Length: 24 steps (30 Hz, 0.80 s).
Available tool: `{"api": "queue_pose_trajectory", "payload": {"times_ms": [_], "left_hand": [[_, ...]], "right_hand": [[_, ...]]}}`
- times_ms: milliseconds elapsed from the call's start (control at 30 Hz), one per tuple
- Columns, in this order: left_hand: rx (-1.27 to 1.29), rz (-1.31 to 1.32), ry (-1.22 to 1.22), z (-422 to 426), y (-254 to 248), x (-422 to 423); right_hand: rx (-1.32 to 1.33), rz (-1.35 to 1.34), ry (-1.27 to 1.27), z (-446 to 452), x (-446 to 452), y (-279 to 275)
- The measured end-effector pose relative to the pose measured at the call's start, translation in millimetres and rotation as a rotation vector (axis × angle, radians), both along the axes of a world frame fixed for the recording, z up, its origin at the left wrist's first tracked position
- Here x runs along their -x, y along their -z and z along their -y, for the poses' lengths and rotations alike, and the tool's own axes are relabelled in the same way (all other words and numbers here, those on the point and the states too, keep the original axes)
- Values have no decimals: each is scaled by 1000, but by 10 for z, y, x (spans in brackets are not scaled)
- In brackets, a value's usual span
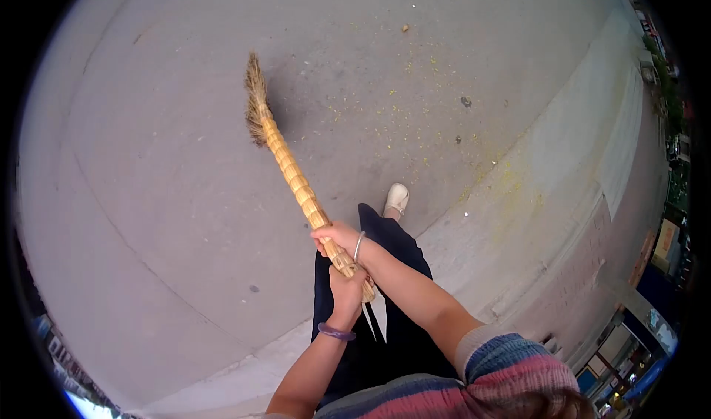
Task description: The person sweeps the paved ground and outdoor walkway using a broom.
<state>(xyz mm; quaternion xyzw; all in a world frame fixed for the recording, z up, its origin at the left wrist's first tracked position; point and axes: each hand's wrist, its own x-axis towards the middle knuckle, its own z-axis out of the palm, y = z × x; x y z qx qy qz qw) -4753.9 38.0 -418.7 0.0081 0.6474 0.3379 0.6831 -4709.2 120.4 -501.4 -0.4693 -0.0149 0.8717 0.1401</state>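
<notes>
A straw broom (292, 175) with a pale, ringed handle slants away from my body, its brown bristle head (256, 101) at the far left end. My right hand (337, 236), with a silver bangle at the wrist, is wrapped round the handle partway down. Nearer to me, my left hand (348, 287) grips the handle close to its end; a purple bangle (336, 332) circles that wrist. Whether the bristles touch the pavement or hover just over it, I cannot tell; a dark shadow lies beside them.
Small yellow bits (400, 115) are scattered over the grey pavement (170, 182), with a few dark spots among them. My pale shoe (397, 198) stands in front. A lighter concrete strip (548, 189) runs along the right. Buildings and parked things line the right edge.
</notes>
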Motion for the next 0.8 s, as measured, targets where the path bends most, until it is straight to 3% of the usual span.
{"api": "queue_pose_trajectory", "payload": {"times_ms": [67, 167, 267, 333, 433, 533, 567, 667, 800], "left_hand": [[-26, 26, -97, 87, 90, -154], [53, 92, -70, 161, 342, -691], [93, 251, 293, 214, 409, -1744], [23, 112, 530, 252, 567, -2465], [54, 472, 538, -490, 285, -2927], [44, 434, 582, -455, 135, -2999], [72, 370, 599, -320, -35, -3071], [187, 226, 308, 289, -428, -3229], [203, 256, 277, 492, -422, -3377]], "right_hand": [[19, -84, -206, 174, 24, 266], [3, -39, -207, 249, -559, 372], [183, 68, 123, 389, -2040, 318], [150, 312, 260, 251, -2873, 112], [70, 435, 492, -23, -3689, 10], [-23, 513, 578, -1, -3795, -228], [-10, 505, 523, 112, -3826, -337], [56, 343, 318, 496, -3656, -547], [142, 112, 6, 810, -3574, -292]]}}
